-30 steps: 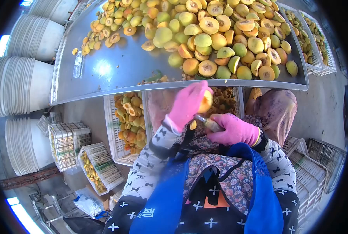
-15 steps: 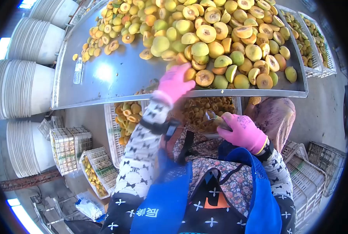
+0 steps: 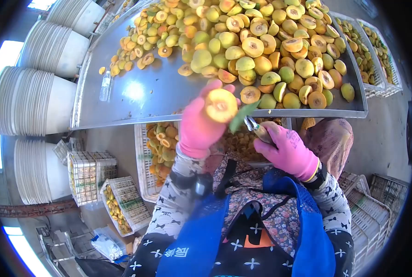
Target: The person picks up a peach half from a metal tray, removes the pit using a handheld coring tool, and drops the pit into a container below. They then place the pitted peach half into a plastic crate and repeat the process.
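Note:
My left hand (image 3: 200, 124), in a pink glove, is closed on a halved yellow fruit (image 3: 221, 105), its cut face showing with the centre visible. Beside it my right hand (image 3: 289, 151), also pink-gloved, grips a small tool (image 3: 260, 131) with a metal end and a pale handle. A green leaf (image 3: 243, 116) lies between the fruit and the tool's tip. Both hands are over the near edge of a metal table (image 3: 146, 102) heaped with halved fruit (image 3: 262, 66). Below them, partly hidden, is a container of brownish pieces (image 3: 243, 144).
A plastic bottle (image 3: 105, 86) lies on the table's left side. White crates of fruit stand below left (image 3: 143, 159) and at the right (image 3: 379, 69). Stacked white tubs (image 3: 53, 99) line the left. Part of a person's leg (image 3: 332, 141) shows beyond my right hand.
My left hand has drawn back from the pile toward me and turned, with a halved fruit in it. A leaf now shows near the tool. The view has shifted slightly.

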The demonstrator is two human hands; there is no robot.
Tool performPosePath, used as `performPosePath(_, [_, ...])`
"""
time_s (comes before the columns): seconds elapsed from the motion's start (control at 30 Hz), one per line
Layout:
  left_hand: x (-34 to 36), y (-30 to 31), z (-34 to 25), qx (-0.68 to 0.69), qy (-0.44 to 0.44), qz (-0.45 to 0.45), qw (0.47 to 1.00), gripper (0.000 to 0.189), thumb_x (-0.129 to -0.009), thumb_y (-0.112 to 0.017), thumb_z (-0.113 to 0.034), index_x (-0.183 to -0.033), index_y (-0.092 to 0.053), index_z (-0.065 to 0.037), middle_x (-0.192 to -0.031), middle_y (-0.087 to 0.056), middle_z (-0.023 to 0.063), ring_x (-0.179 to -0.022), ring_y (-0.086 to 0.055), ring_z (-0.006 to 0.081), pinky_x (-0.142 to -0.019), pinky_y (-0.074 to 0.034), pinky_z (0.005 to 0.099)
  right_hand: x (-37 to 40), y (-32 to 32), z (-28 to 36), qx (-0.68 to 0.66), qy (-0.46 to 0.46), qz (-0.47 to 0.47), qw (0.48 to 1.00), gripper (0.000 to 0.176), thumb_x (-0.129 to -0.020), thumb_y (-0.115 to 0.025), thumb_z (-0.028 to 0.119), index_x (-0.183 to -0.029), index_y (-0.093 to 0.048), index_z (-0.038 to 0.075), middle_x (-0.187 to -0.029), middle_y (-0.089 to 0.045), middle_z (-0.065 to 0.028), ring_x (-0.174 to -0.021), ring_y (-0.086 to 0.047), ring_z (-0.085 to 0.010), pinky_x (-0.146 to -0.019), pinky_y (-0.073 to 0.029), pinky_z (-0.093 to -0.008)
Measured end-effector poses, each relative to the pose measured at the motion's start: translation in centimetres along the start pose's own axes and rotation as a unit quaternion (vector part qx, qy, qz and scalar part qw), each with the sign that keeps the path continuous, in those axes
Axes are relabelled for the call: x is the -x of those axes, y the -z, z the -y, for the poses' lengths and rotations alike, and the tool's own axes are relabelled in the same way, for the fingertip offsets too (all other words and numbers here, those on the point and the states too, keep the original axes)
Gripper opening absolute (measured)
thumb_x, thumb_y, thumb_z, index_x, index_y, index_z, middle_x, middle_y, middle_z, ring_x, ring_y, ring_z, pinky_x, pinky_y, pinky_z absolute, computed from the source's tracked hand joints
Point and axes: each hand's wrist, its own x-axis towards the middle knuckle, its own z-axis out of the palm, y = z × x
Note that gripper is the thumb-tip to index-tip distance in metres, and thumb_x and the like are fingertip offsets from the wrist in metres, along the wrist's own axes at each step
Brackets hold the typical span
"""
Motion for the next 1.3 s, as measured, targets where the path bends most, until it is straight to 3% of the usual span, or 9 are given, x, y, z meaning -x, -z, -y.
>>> performPosePath(0.37, [1.5, -4.2, 1.5, 0.215, 0.062, 0.027, 0.974, 0.051, -0.098, -0.051, -0.032, -0.138, -0.047, 0.001, -0.136, -0.054, 0.0224, -0.126, -0.051, 0.0384, -0.112, -0.037, 0.0513, -0.7, -0.6, 1.9, 0.113, 0.061, -0.084, 0.988, 0.035, -0.083, -0.073, 0.017, -0.112, -0.058, 0.005, -0.087, -0.065, -0.0146, -0.078, -0.066, -0.0358, -0.063, -0.052, -0.0441])
performPosePath(0.47, [1.5, -3.2, 1.3, -0.021, 0.129, -0.044, 0.99, 0.051, -0.099, -0.051, -0.037, -0.137, -0.048, -0.004, -0.133, -0.056, 0.0175, -0.126, -0.053, 0.0303, -0.11, -0.04, 0.0452, -0.9, 0.3, 2.6, 0.079, 0.05, -0.122, 0.988, 0.032, -0.083, -0.073, 0.016, -0.112, -0.062, 0.008, -0.093, -0.066, -0.0143, -0.081, -0.067, -0.0358, -0.067, -0.054, -0.0428])
performPosePath(0.53, [1.5, -3.4, 0.9, -0.37, 0.01, 0.08, 0.926, 0.043, -0.104, -0.04, -0.039, -0.131, -0.051, -0.007, -0.114, -0.061, 0.0096, -0.097, -0.06, 0.0195, -0.082, -0.048, 0.0324, -1.6, 1.3, 2.7, 0.079, 0.103, -0.137, 0.982, 0.032, -0.082, -0.073, 0.016, -0.112, -0.064, 0.01, -0.098, -0.066, -0.0145, -0.083, -0.067, -0.0359, -0.069, -0.054, -0.0416])
performPosePath(0.6, [2.1, -5.4, -0.1, -0.223, 0.203, -0.011, 0.953, 0.042, -0.107, -0.03, -0.041, -0.125, -0.051, -0.01, -0.091, -0.061, 0.0027, -0.065, -0.059, 0.0129, -0.054, -0.045, 0.0233, -2.6, 1.3, 2.5, 0.075, 0.142, -0.073, 0.984, 0.034, -0.082, -0.073, 0.016, -0.114, -0.064, 0.01, -0.101, -0.065, -0.0144, -0.084, -0.067, -0.0355, -0.071, -0.055, -0.041])
performPosePath(0.73, [2.4, -6.0, 0.4, -0.199, 0.178, 0.001, 0.964, 0.047, -0.105, -0.033, -0.047, -0.129, -0.049, -0.009, -0.089, -0.062, 0.0048, -0.061, -0.057, 0.0121, -0.048, -0.04, 0.0214, -3.0, 1.2, 2.0, 0.03, 0.021, -0.036, 0.999, 0.035, -0.079, -0.075, 0.018, -0.111, -0.066, 0.008, -0.097, -0.063, -0.014, -0.086, -0.066, -0.0338, -0.073, -0.054, -0.0393])
performPosePath(0.83, [3.2, -5.9, 1.0, -0.047, 0.199, -0.046, 0.978, 0.045, -0.106, -0.035, -0.042, -0.13, -0.051, -0.008, -0.096, -0.066, 0.0088, -0.073, -0.064, 0.0171, -0.056, -0.048, 0.0232, -2.8, 1.2, 1.3, 0.006, -0.007, -0.057, 0.998, 0.033, -0.078, -0.076, 0.02, -0.107, -0.066, 0.006, -0.094, -0.062, -0.0146, -0.082, -0.064, -0.0349, -0.072, -0.052, -0.0408])
performPosePath(1.03, [3.7, -3.9, 4.7, -0.278, -0.02, -0.003, 0.96, 0.046, -0.105, -0.039, -0.042, -0.128, -0.053, -0.004, -0.102, -0.065, 0.0088, -0.075, -0.065, 0.0175, -0.064, -0.053, 0.026, -2.5, -0.5, 1.3, 0.118, 0.112, -0.062, 0.985, 0.029, -0.076, -0.078, 0.018, -0.1, -0.067, 0.009, -0.092, -0.062, -0.0153, -0.079, -0.065, -0.0356, -0.065, -0.054, -0.0431])
performPosePath(1.27, [3.6, -2.8, 3.0, -0.163, 0.082, -0.084, 0.98, 0.053, -0.104, -0.039, -0.048, -0.129, -0.051, -0.003, -0.119, -0.064, 0.0142, -0.103, -0.066, 0.0259, -0.082, -0.057, 0.0376, 0.6, 0.3, 2.2, 0.143, 0.083, -0.029, 0.986, 0.031, -0.081, -0.075, 0.023, -0.104, -0.059, 0.009, -0.085, -0.063, -0.0119, -0.071, -0.065, -0.0343, -0.059, -0.052, -0.0439])
performPosePath(1.3, [3.5, -3.1, 2.3, 0.004, 0.112, -0.058, 0.992, 0.049, -0.102, -0.046, -0.042, -0.132, -0.051, -0.003, -0.122, -0.062, 0.0143, -0.105, -0.065, 0.0265, -0.083, -0.056, 0.0371, 0.4, 0.2, 1.8, 0.18, 0.073, -0.043, 0.98, 0.034, -0.081, -0.075, 0.024, -0.106, -0.059, 0.009, -0.085, -0.063, -0.0121, -0.072, -0.066, -0.0341, -0.059, -0.052, -0.0439])
